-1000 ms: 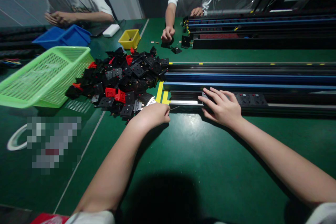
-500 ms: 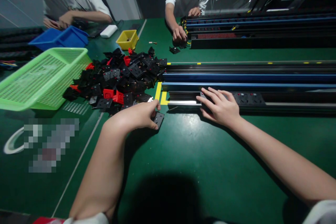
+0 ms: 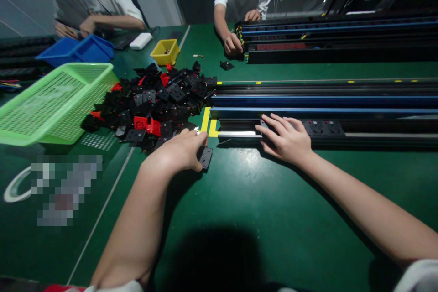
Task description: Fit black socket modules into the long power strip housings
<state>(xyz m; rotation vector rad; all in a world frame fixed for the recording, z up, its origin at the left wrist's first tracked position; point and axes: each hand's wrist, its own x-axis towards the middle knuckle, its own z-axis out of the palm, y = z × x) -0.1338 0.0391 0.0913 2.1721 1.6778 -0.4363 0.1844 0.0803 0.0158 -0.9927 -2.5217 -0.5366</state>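
Note:
My left hand (image 3: 179,153) is curled over a black socket module (image 3: 205,157) at the near edge of a heap of black and red socket modules (image 3: 153,102) on the green table. My right hand (image 3: 286,139) lies with fingers spread on the front black rail (image 3: 376,134), its fingertips at the end of a row of sockets (image 3: 323,128) seated in the rail. A bare silver channel (image 3: 237,133) shows in the rail between my hands.
A tilted light green basket (image 3: 51,102) lies left of the heap. Blue bins (image 3: 73,50) and a yellow bin (image 3: 166,51) stand behind it. More long blue and black rails (image 3: 325,98) run to the right. Two people in white work at the far side.
My left hand drew back from the rail's end to the heap's edge and closed on a black socket module. My right hand stayed on the rail. The far person's hand moved right.

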